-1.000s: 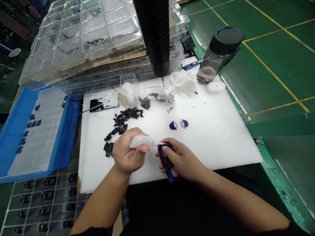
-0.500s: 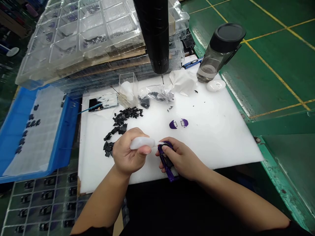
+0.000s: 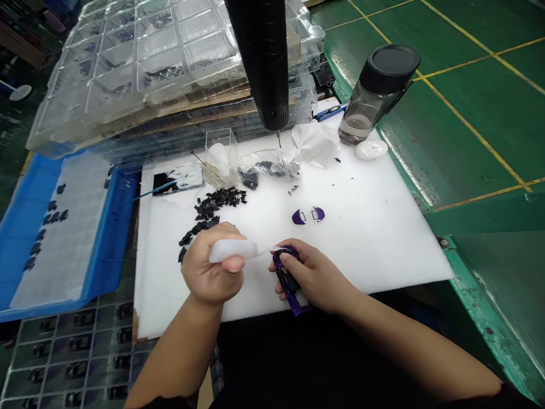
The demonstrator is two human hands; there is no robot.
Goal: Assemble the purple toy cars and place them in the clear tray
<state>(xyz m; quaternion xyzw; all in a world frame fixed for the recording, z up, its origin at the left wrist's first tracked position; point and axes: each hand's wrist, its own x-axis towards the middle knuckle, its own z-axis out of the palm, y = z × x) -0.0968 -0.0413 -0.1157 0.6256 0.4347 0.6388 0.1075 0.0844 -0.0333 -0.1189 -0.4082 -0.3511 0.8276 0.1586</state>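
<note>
My left hand (image 3: 203, 270) is wrapped round a white squeeze bottle (image 3: 232, 250) with a thin nozzle, tilted to the right. The nozzle reaches the upper end of a purple and black plastic part (image 3: 293, 298); whether it touches cannot be made out. My right hand (image 3: 323, 278) grips that part, thumb on top, and its fingers cover much of it. Beyond my right hand, two small purple curved pieces (image 3: 298, 217) lie side by side on the white foam board (image 3: 383, 227). Left of them is a heap of small black pieces (image 3: 208, 207), partly behind my left hand.
A black electric screwdriver (image 3: 266, 74) hangs over the board's back. Stacked clear trays (image 3: 140, 85) stand behind. A drinking bottle (image 3: 374, 91) and a white oval case (image 3: 371, 149) stand at right, a blue bin (image 3: 97, 250) at left. A clear plastic bag (image 3: 272, 165) lies mid-back.
My left hand has shifted left with the squeeze bottle, drawing it back slightly from the purple and black part. My right hand stays nearly still.
</note>
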